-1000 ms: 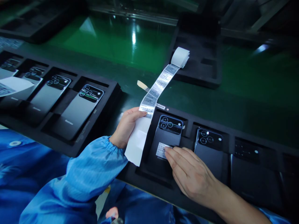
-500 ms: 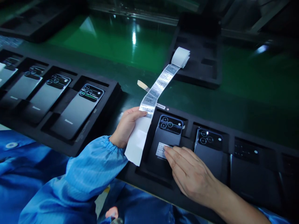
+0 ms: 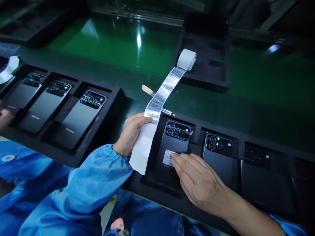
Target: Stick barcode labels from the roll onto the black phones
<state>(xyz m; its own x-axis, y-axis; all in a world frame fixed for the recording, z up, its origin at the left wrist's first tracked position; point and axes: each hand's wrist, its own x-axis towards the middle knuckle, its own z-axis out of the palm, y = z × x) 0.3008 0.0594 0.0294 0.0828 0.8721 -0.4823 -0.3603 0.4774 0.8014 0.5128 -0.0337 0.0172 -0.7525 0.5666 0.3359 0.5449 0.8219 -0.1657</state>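
Observation:
My left hand [image 3: 134,132] is closed on a strip of labels [image 3: 152,113], thumb on top. The strip's bare white backing [image 3: 142,147] hangs toward me, and its far end runs up to a roll [image 3: 186,59]. My right hand [image 3: 200,178] has its fingers together, their tips on the right edge of a small printed label [image 3: 167,157]. That label lies over the back of a dark phone [image 3: 169,144], below the camera block; whether it is fully stuck down I cannot tell. The phone rests in a slot of a black foam tray [image 3: 197,129].
More phones [image 3: 218,157] sit in the tray to the right. Another black tray [image 3: 115,98] at left holds several phones [image 3: 78,121]. A co-worker's hand [image 3: 6,115] shows at the left edge. A dark tray [image 3: 209,75] lies beyond, on the green surface [image 3: 113,49].
The view has shifted slightly. A co-worker's hand and a strip of labels have come into view at the far left. My hands have hardly moved relative to the phone and strip.

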